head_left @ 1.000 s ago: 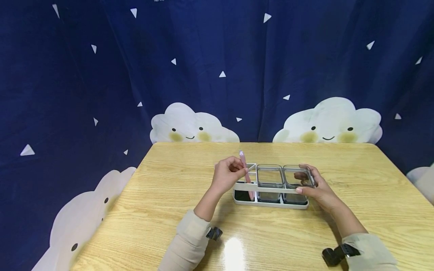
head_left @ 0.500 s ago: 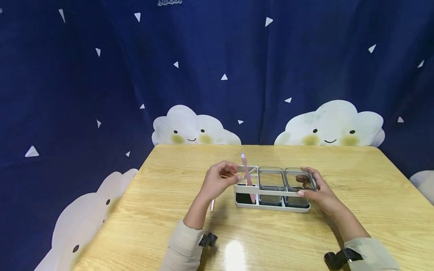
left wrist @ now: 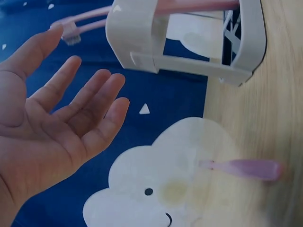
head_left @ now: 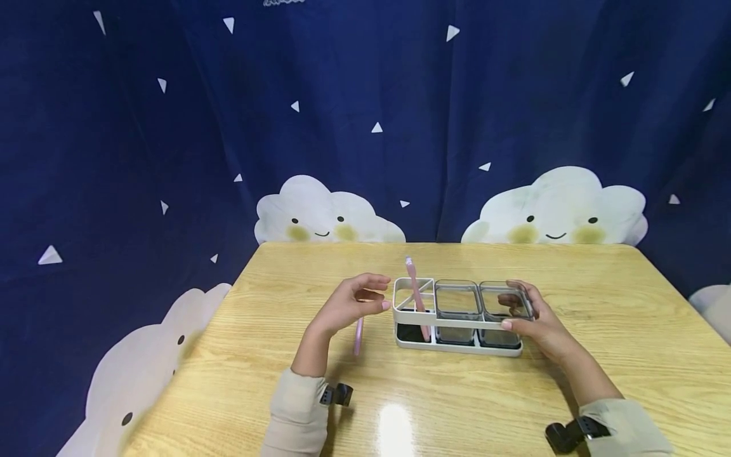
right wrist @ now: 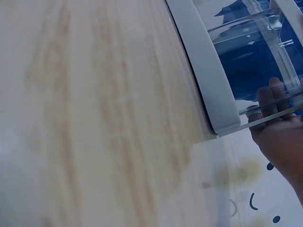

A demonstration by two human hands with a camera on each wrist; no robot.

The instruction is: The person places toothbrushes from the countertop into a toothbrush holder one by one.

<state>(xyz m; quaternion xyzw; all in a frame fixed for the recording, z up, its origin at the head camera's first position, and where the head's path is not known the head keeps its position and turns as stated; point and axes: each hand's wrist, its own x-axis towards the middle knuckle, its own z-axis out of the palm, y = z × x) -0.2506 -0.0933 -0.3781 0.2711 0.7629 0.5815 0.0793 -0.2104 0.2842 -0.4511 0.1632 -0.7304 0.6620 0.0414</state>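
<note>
A white toothbrush holder [head_left: 415, 319] with a dark base stands on the table, and two clear cups [head_left: 457, 301] sit side by side in it. One pink toothbrush [head_left: 419, 293] leans in its left compartment, bristles up. My left hand [head_left: 349, 306] is just left of the holder, fingers spread and holding nothing; the left wrist view shows its bare palm [left wrist: 52, 127]. My right hand [head_left: 539, 322] grips the holder's right end, thumb at the front rail and fingers behind the right-hand cup [head_left: 502, 299]. Under the left hand lies a slim pink-purple handle [head_left: 358, 337], its far part hidden.
The light wooden table [head_left: 457, 406] reaches back to a dark blue curtain [head_left: 354, 76] printed with clouds and white triangles. A black wrist camera [head_left: 337, 395] sits on the left sleeve, another wrist camera [head_left: 573, 434] on the right.
My left hand has let go of the toothbrush and moved left, away from the holder, its fingers opening. The pink-purple handle has come into view beneath it. My right hand keeps its grip.
</note>
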